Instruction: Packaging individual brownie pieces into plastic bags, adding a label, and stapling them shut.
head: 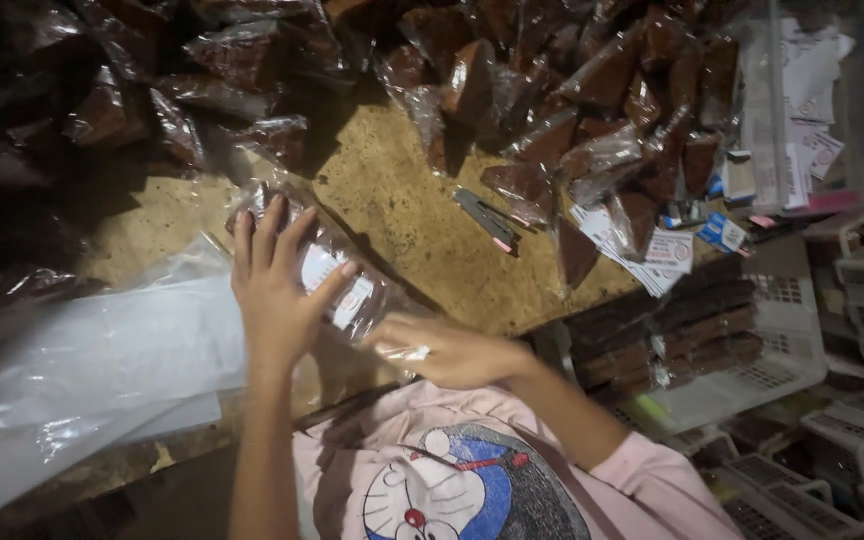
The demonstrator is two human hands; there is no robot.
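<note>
My left hand (274, 290) lies flat with fingers spread on a clear plastic bag (337, 265) that holds a dark brown block and a white paper label. It rests on a worn wooden table (412, 215). My right hand (452, 350) pinches the near end of the same bag at the table's front edge. A heap of similar bagged brown wedges (552, 90) fills the far side of the table.
A stack of clear plastic sheets (82, 370) lies at the left. A small metal tool (487, 218) and white paper labels (652, 250) lie on the table. White plastic baskets (752, 350) at the right hold packed brown slabs.
</note>
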